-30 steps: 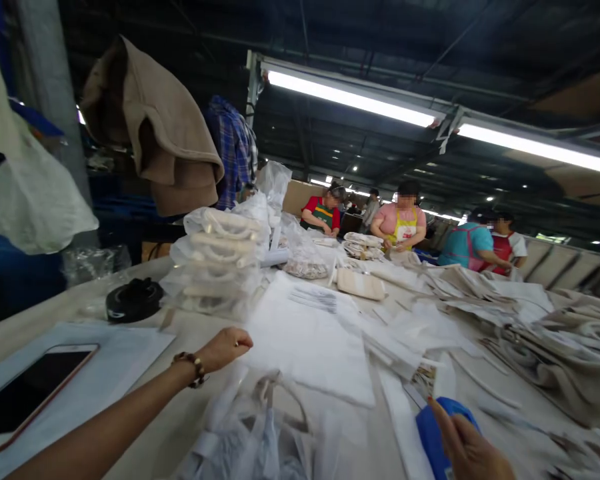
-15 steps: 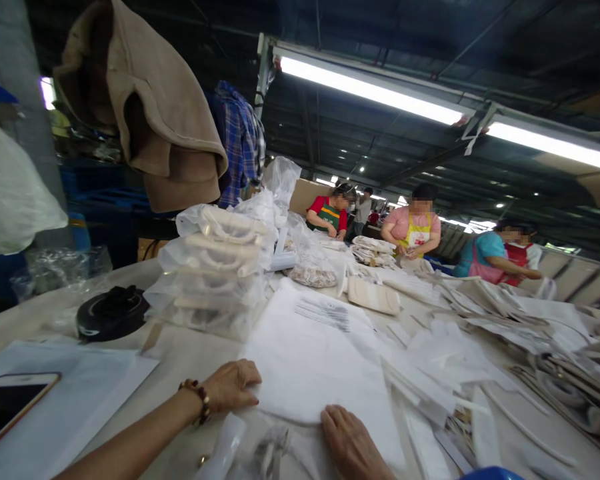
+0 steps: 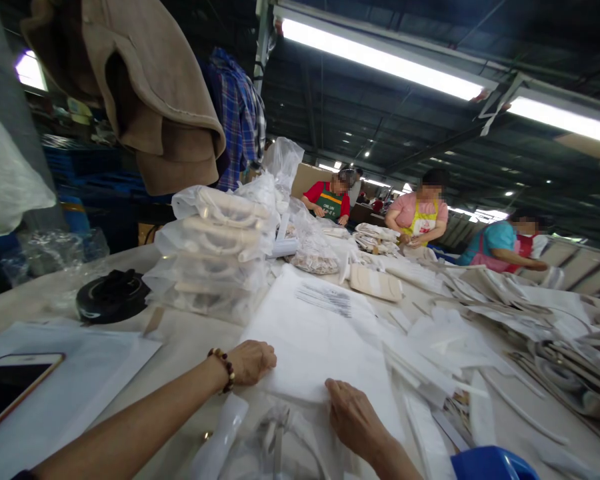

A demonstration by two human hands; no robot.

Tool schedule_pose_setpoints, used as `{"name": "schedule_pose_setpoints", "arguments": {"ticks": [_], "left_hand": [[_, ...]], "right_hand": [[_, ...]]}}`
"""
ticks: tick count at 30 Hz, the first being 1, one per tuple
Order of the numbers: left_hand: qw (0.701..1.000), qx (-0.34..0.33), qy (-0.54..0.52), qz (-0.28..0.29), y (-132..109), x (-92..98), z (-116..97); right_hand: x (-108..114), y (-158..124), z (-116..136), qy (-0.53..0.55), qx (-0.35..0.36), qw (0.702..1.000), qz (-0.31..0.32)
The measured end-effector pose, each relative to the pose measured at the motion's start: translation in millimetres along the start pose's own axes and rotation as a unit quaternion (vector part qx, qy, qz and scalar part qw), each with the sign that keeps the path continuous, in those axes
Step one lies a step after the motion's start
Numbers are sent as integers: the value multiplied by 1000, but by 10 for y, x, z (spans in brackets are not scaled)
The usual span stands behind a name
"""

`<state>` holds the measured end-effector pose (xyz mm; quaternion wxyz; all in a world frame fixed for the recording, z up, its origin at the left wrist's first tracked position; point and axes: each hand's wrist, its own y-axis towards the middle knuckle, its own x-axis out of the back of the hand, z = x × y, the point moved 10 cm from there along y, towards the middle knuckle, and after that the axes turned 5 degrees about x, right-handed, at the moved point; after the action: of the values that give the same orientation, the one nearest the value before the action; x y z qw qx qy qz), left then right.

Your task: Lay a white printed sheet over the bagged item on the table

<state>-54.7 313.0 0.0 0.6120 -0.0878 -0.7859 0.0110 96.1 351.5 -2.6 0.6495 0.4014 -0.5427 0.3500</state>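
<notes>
A flat white sheet (image 3: 320,347), either cloth or paper, lies on the table before me, with grey streaky marks near its far end. At its near left corner, the fingers of my left hand (image 3: 254,362) are curled in on the edge; a beaded bracelet (image 3: 225,370) circles that wrist. My right hand (image 3: 356,417) holds the near edge, fingers together and thumb mostly hidden. Between my forearms, clear plastic wrapping and a metal tool (image 3: 279,437), perhaps snips, lie on the table. Left of the sheet stands a stack of plastic-wrapped beige bags (image 3: 213,257).
A phone (image 3: 15,380) rests on pale sheets at the left, near a black round object (image 3: 113,297). Beige pieces (image 3: 530,307) pile up at the right. A blue object (image 3: 495,463) sits at the lower right. Several co-workers (image 3: 417,217) work across the table.
Both hands have moved up and inward along the near edge. My left fingers, looser before, are now curled in on it. The view has shifted slightly, showing more of the blue object.
</notes>
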Motion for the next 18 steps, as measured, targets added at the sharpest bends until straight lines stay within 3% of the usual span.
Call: {"name": "schedule_pose_setpoints", "arguments": {"ticks": [5, 10, 14, 18], "left_hand": [[999, 30, -25, -12, -32, 76, 44], [997, 51, -55, 0, 8, 141, -20], [998, 33, -56, 6, 133, 188, -215], [999, 21, -40, 14, 309, 197, -369]], "right_hand": [[7, 42, -272, 150, -138, 979, 19], [-137, 67, -556, 327, -283, 902, -2], [-159, 71, -577, 429, -308, 849, -13], [-96, 59, -580, 462, -305, 832, -34]]}}
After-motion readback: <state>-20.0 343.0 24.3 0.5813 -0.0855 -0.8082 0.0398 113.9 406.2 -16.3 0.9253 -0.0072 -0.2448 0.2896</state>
